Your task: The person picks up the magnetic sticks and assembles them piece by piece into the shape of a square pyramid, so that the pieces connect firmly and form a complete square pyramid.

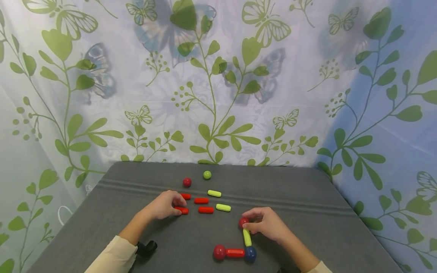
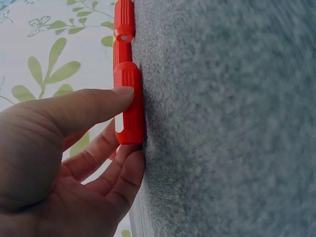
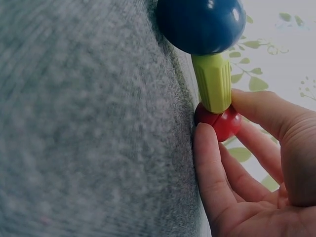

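My left hand [image 1: 166,204] pinches a red magnetic rod [image 2: 129,106] at the left of the group, thumb on its near side and fingers behind. Another red rod [image 1: 186,196] lies just beyond those fingers. On the right, my right hand [image 1: 265,223] grips a red ball [image 3: 224,121] between thumb and fingers. That ball sits at the far end of a yellow-green rod [image 3: 213,81]. The rod's near end meets a blue ball [image 1: 250,254]. From the blue ball a red rod [image 1: 235,253] runs left to a second red ball [image 1: 219,252], making an L shape.
Between the hands lie two more red rods [image 1: 206,210] and two loose yellow-green rods [image 1: 223,207]. Farther back stand a red ball [image 1: 187,182] and a green ball [image 1: 207,174]. A patterned curtain [image 1: 225,113] hangs behind the grey table [image 1: 290,189].
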`<state>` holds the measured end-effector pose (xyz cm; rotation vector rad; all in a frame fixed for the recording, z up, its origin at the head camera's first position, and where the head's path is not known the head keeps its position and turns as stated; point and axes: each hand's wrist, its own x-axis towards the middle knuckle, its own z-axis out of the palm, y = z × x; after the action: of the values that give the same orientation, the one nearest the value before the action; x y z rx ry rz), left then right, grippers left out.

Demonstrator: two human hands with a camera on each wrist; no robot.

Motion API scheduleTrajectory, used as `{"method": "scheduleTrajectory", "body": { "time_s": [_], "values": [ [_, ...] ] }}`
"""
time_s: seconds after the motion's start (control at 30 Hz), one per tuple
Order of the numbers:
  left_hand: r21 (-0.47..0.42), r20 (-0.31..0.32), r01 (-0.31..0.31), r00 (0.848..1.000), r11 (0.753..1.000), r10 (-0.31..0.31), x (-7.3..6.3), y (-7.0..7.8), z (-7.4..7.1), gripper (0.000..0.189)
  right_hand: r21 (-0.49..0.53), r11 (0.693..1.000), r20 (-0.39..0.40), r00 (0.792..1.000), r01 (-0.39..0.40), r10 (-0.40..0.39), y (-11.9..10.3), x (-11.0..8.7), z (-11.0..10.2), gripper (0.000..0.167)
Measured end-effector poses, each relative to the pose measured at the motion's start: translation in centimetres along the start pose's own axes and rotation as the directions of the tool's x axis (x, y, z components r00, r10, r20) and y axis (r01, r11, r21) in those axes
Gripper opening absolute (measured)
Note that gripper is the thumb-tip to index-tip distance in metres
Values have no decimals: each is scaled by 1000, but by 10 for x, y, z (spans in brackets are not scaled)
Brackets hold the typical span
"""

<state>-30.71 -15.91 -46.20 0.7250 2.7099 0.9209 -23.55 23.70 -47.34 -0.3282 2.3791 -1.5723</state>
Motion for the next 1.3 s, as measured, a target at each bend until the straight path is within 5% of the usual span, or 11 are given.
{"method": "scheduleTrajectory", "body": {
  "time_s": [0.63,1.03,1.3],
  "values": [
    [-39,19,-45,999,998,46,5,5,11,20,14,1000,12,1000,-7,7,1,1,-2,39],
    [-136,31,-151,987,979,157,11,31,31,20,31,999,-2,1000,-27,27,0,2,-1,39],
    [-184,63,-185,978,965,199,20,64,45,20,38,998,-13,999,-44,44,0,2,-1,39]
  ]
}}
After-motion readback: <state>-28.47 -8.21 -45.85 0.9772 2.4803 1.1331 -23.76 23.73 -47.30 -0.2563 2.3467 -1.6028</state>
